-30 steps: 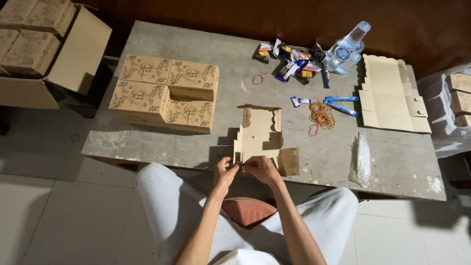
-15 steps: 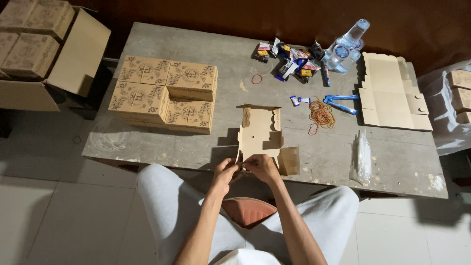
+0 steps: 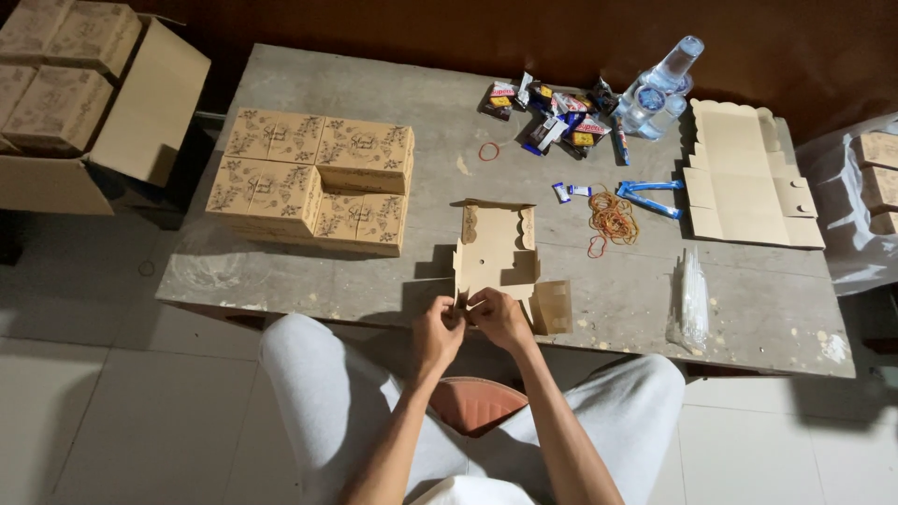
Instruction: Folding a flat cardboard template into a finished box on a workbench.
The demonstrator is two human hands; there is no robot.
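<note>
Counted on the counter (image 3: 374, 75): four finished printed boxes (image 3: 313, 180) stacked, one half-folded box (image 3: 496, 251), one flat box blank (image 3: 748, 178), two water bottles (image 3: 655, 89), one heap of rubber bands (image 3: 610, 215).

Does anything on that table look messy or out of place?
Mostly tidy. Only the rubber bands lie in a loose tangle, with one red band stray near the snack packets. The finished boxes sit neatly stacked.

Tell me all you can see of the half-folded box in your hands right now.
The half-folded box is tan printed cardboard, partly assembled: scalloped walls stand upright, a side flap lies open at its right. It sits on the grey table at the near edge. The left hand and right hand pinch its near corner together.
</note>
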